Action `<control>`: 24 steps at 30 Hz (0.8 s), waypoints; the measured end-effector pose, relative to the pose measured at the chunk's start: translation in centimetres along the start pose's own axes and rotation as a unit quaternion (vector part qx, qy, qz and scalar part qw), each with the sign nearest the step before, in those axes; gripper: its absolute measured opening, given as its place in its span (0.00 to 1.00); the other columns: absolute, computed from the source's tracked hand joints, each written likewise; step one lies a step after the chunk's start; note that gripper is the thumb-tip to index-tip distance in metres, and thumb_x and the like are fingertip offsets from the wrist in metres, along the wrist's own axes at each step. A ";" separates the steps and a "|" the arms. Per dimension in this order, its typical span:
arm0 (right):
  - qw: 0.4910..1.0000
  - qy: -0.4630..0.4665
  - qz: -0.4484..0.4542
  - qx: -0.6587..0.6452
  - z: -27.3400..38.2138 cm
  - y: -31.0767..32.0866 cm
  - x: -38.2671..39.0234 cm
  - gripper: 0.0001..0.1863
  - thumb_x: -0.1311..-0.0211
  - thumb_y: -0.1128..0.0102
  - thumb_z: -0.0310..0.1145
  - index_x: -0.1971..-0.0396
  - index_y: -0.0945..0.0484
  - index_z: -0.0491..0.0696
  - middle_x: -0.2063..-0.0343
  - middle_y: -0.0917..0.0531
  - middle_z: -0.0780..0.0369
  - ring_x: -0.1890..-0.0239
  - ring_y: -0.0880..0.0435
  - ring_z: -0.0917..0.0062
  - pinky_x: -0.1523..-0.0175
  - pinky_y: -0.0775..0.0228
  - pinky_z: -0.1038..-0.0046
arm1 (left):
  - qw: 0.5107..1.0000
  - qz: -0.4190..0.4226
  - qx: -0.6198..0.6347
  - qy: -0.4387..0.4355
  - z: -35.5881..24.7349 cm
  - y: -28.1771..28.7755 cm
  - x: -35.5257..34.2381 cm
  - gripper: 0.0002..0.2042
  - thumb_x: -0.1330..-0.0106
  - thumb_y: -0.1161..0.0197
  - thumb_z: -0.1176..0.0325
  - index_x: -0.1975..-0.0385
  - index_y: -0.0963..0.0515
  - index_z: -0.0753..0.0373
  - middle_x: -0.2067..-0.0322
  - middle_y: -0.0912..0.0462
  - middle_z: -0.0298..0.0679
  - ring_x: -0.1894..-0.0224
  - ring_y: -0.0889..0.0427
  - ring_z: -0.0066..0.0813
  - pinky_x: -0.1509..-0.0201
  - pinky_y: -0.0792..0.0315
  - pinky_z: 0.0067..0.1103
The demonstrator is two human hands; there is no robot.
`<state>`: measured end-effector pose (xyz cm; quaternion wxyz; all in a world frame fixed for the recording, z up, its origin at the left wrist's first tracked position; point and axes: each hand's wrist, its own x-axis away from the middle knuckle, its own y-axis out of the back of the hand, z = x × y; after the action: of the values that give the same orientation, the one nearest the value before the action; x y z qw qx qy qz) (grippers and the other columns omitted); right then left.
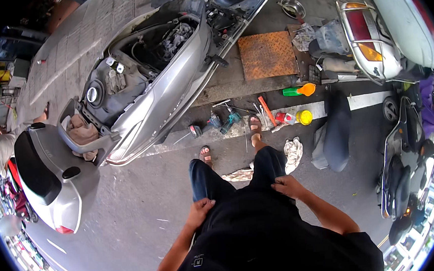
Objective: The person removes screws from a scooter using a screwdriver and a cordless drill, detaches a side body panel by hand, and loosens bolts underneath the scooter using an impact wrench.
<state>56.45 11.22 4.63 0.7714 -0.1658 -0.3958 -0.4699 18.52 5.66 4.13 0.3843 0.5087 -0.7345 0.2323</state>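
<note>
My left hand [200, 212] is closed at my left thigh, pinching the cloth of my dark trousers [210, 179]. On the other side my right hand [288, 186] is curled at the right hip, also on the trouser cloth. No tool shows in either hand. Ahead on the left stands a silver scooter [167, 83] with its seat off and the bay under it exposed. Between it and my sandalled feet lie a teal cordless drill [230, 121], a second power tool [214, 119] and a screwdriver [195, 131].
An orange-handled tool [266, 110], a red can [284, 118], a yellow container [304, 117] and a green-orange funnel [299, 91] lie right of my feet. Beyond are a rusty plate [268, 55] and metal bowl [292, 8]. A scooter seat [338, 131] and rag [293, 154] lie right.
</note>
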 end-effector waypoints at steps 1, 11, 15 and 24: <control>0.997 -0.005 0.060 0.055 -0.2 1.6 0.5 0.21 0.37 0.41 0.38 0.85 0.37 0.45 0.87 0.40 0.71 0.80 0.42 0.88 0.77 0.48 0.73 | 0.997 0.002 0.048 0.062 0.4 -2.1 3.0 0.17 0.31 0.41 0.56 0.74 0.22 0.65 0.79 0.24 0.27 0.71 0.28 0.14 0.66 0.31 0.19; 0.935 0.022 0.331 0.124 -2.4 8.5 -4.8 0.21 0.37 0.41 0.39 0.84 0.37 0.45 0.89 0.37 0.63 0.85 0.37 0.81 0.76 0.43 0.70 | 0.882 -0.059 0.421 0.203 2.6 -12.9 4.4 0.13 0.30 0.44 0.60 0.66 0.21 0.65 0.73 0.19 0.31 0.68 0.22 0.20 0.63 0.27 0.23; 0.796 0.138 0.456 0.373 -4.8 9.5 -16.6 0.17 0.40 0.41 0.44 0.77 0.29 0.46 0.79 0.21 0.54 0.73 0.19 0.58 0.67 0.30 0.59 | 0.989 0.081 -0.122 0.014 8.3 -14.0 -10.1 0.12 0.33 0.42 0.58 0.57 0.23 0.57 0.74 0.17 0.43 0.71 0.16 0.43 0.66 0.24 0.34; 0.796 0.209 0.216 0.525 -13.3 8.7 -54.2 0.14 0.44 0.40 0.40 0.70 0.24 0.43 0.73 0.17 0.55 0.68 0.17 0.58 0.63 0.28 0.61 | 0.923 -0.343 -0.096 -0.150 10.3 2.3 -43.2 0.12 0.36 0.40 0.74 0.54 0.25 0.67 0.75 0.21 0.39 0.71 0.22 0.21 0.66 0.28 0.19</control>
<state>56.64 39.42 -44.26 0.8855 0.2859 -0.3646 -0.0349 21.04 23.55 -36.55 0.3731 0.7188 -0.5831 -0.0637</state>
